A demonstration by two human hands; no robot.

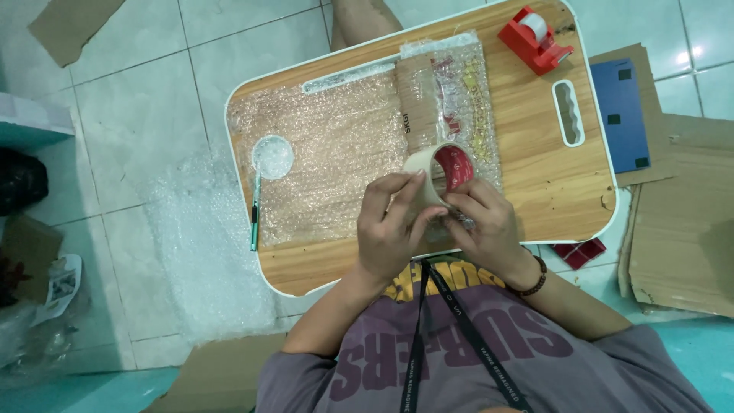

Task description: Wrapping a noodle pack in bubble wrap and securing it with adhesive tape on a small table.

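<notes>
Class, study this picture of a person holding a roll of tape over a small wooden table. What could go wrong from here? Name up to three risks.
1. Both hands, left hand and right hand, pick at the tape roll; the tape end may tear or stick to fingers.
2. The loose bubble wrap could shift or catch the tape.
3. The pen lies at the table edge and might roll off.

A bubble-wrap sheet (329, 153) is lying on the lap table (535, 168), a tape dispenser (535, 38) sitting at its far right corner.

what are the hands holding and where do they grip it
Both hands hold a roll of tape: the left hand pinches its outer band, the right hand has its fingers at the lower rim.
</notes>
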